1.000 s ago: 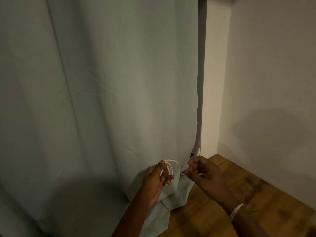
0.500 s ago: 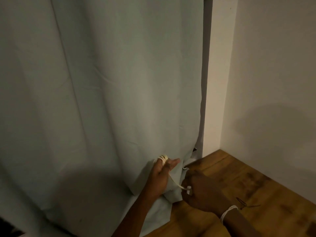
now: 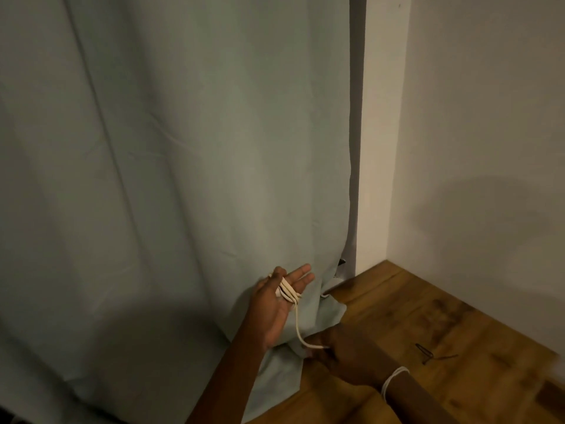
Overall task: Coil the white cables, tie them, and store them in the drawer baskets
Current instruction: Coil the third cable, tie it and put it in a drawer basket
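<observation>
A white cable (image 3: 289, 291) is wound in several loops across the palm and fingers of my left hand (image 3: 276, 307), which is held palm up with the fingers straight and the thumb over the loops. From the coil a loose length of cable runs down and right to my right hand (image 3: 342, 351), which pinches its end low over the floor. A white band (image 3: 394, 377) sits on my right wrist. No drawer baskets are in view.
A pale green curtain (image 3: 183, 179) hangs across the left and middle, its hem bunched on the wooden floor (image 3: 443, 332). White walls (image 3: 489, 148) meet in the corner at right. A small dark hairpin-like thing (image 3: 426, 353) lies on the floor.
My left hand has opened and turned palm up, showing the coil. My right hand has dropped down and right, drawing the cable's free length taut.
</observation>
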Motion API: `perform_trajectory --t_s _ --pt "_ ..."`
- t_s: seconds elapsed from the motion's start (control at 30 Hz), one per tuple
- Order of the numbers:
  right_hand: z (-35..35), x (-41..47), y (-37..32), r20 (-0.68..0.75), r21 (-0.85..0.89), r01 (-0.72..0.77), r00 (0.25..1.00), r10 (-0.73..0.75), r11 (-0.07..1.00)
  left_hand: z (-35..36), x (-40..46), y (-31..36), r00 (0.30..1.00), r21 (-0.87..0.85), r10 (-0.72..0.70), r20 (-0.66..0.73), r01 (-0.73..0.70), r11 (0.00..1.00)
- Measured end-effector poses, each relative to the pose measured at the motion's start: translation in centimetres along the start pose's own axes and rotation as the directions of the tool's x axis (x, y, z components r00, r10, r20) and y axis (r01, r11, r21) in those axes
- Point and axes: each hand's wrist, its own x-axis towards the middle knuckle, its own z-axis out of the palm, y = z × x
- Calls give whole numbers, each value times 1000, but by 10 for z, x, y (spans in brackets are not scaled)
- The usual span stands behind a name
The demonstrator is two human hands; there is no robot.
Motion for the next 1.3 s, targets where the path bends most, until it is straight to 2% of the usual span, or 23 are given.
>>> perform_trajectory --t_s 0.03,0.07,0.1,0.17,0.2,0.23,0.3,0.37,0.43,0.5,0.57,0.67,0.8,0.83,0.9,1.0,1.13,1.17,1.23,1.27,1.3 --pt "3 1 -3 2 11 29 1000 -29 1000 -1 2 -1 999 38 34 -5 -34 999" --pt "4 1 -6 1 20 64 998 -64 998 -2 4 -6 996 171 86 -27 -80 982" --pt "3 2 -8 -8 36 92 996 -92 995 -6 3 -11 989 388 149 -23 -129 912" --pt "-8 2 -12 -15 71 118 993 -117 990 -15 -2 -26 985 777 165 46 -139 614" --pt "-17 3 -15 -26 84 132 991 -130 988 -22 -4 -35 992 862 101 74 -115 494" --pt "-26 3 -16 -43 113 145 989 -141 983 -24 -9 -38 997 895 33 70 -77 440" --pt "-43 5 -15 -93 226 163 985 -145 960 -20 -22 -39 995 882 -102 1 48 469" --pt "-53 8 -11 -165 303 188 976 -143 934 -19 -25 -38 979 812 -201 -10 126 569" --pt "-53 13 -3 -229 333 176 968 -102 926 -16 -27 -35 971 699 -241 -4 175 693" --pt "-49 18 4 -279 379 149 960 -41 913 -17 -28 -37 958 510 -281 53 216 833" --pt "-44 21 9 -335 445 146 942 13 884 -16 -29 -40 964 252 -239 118 203 946" --pt "-31 22 9 -433 574 173 894 118 801 -11 -27 -37 987 46 -125 104 120 992" --pt "-14 18 -6 -455 706 175 855 249 686 2 -26 -25 992 -213 -39 121 64 975" --pt "-11 17 -10 -426 767 170 856 293 618 4 -26 -23 991 -280 -40 127 74 957" --pt "-9 16 -18 -315 898 150 874 369 413 8 -27 -22 981 -373 -33 190 103 922" --pt "-12 16 -27 -104 994 85 924 369 66 9 -29 -20 968 -350 -14 250 104 931" --pt "-23 14 -37 59 965 10 965 254 -263 3 -34 -22 970 -370 -21 241 112 922" --pt "-25 14 -39 70 950 9 968 241 -312 2 -34 -22 969 -349 -18 245 105 931" --pt "-27 17 -42 57 946 38 958 282 -322 0 -34 -20 976 -228 -12 218 63 972" --pt "-27 19 -44 33 959 61 945 325 -276 1 -34 -21 986 -138 -9 165 32 990" --pt "-24 21 -46 -6 980 83 920 391 -179 2 -35 -22 995 -35 -2 96 6 999"
